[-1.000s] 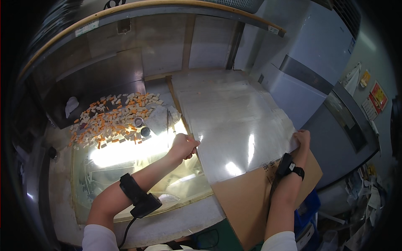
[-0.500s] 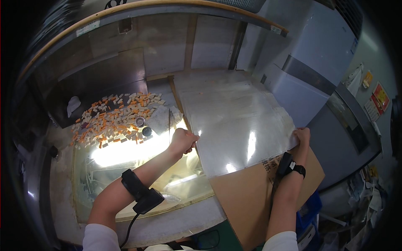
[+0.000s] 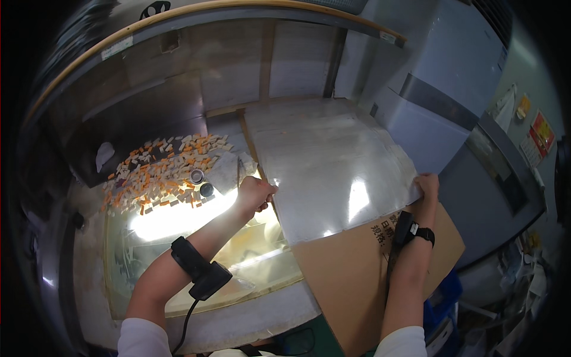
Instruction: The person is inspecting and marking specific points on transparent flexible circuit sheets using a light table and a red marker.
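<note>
A large, shiny, translucent plastic sheet [image 3: 324,169] lies across the right half of the worktop, its surface catching bright reflections. My left hand [image 3: 256,195] is closed in a pinch on the sheet's left edge, beside a lit glass panel [image 3: 196,279]. At the near right corner, my right hand [image 3: 426,185] has its fingers closed on the sheet's edge. Under the sheet's near end a brown cardboard [image 3: 345,273] with dark print sticks out toward me.
Many small orange and cream blocks [image 3: 172,169] are spread over the far left of the glass, with a small round tin [image 3: 197,176] and a dark round lid [image 3: 206,190] beside them. A white-grey cabinet machine [image 3: 443,77] stands at the right; a wood-edged shelf [image 3: 238,6] crosses the back.
Both hands have shifted slightly away from me, and the sheet's near edge with them. A little more of the cardboard shows now.
</note>
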A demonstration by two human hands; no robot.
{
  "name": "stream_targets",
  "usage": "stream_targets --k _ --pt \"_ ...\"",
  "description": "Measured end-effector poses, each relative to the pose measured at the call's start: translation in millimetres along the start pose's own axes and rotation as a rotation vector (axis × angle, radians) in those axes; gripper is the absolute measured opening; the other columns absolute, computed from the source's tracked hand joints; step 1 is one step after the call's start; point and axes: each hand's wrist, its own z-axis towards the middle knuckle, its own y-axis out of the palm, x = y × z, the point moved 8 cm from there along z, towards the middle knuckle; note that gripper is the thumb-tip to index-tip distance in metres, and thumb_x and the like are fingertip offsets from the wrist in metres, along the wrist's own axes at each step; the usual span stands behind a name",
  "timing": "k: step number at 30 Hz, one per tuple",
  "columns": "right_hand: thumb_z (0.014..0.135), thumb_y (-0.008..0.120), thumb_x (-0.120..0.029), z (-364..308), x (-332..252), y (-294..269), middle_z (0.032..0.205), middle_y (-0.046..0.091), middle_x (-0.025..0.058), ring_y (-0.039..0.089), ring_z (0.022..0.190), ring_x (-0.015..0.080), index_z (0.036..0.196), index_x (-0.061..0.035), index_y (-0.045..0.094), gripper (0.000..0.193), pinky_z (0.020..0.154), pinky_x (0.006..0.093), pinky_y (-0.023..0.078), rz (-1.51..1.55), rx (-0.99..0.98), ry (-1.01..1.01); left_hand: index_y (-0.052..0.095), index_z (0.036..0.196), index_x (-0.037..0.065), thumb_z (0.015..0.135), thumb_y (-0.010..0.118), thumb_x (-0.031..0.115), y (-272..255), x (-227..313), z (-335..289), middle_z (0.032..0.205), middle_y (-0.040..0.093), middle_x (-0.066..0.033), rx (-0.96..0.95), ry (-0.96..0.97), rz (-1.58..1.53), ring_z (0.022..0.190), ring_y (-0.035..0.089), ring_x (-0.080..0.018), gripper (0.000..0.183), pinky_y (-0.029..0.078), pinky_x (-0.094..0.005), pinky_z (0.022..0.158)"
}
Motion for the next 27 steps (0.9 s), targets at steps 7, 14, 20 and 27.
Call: stream_targets --k 7,14,20,27 --pt "0.052 0.062 -0.012 -2 -9 -2 0.081 0.06 0.0119 0.057 0.076 0.025 0.086 -0.0034 0.059 0.035 0.07 0.0352 0.04 -0.131 0.018 0.081 0.049 0.055 0.002 0.071 0.057 0.01 3 3 3 0.046 0.045 -0.0017 -0.047 0.005 -0.04 0.036 0.04 -0.0083 0.02 0.026 -0.0213 0.031" --pt "0.05 0.065 -0.017 5 -1 0 0.086 0.061 0.0095 0.055 0.087 0.0263 0.09 -0.0094 0.061 0.042 0.081 0.0399 0.034 -0.215 -0.017 0.165 0.049 0.055 0.002 0.071 0.057 0.01 0 4 3 0.046 0.045 -0.0016 -0.01 -0.004 -0.006 0.035 0.039 -0.0077 0.02 0.026 -0.0209 0.03" --pt "0.055 0.061 -0.012 11 4 0 0.081 0.059 0.011 0.056 0.071 0.0226 0.089 -0.0039 0.057 0.035 0.064 0.0334 0.041 -0.195 0.047 0.026 0.05 0.056 0.001 0.072 0.057 0.01 -1 3 1 0.045 0.044 -0.0019 0.002 -0.03 0.017 0.034 0.039 -0.0077 0.019 0.026 -0.021 0.029" --pt "0.059 0.053 -0.01 8 28 11 0.072 0.044 0.0029 0.041 0.064 0.0163 0.08 -0.003 0.047 0.023 0.057 0.0282 0.036 0.185 -0.01 0.085 0.05 0.055 -0.001 0.069 0.058 0.011 -2 4 -1 0.045 0.047 -0.0056 0.052 -0.02 0.062 0.033 0.043 -0.0109 0.02 0.028 -0.0224 0.028"
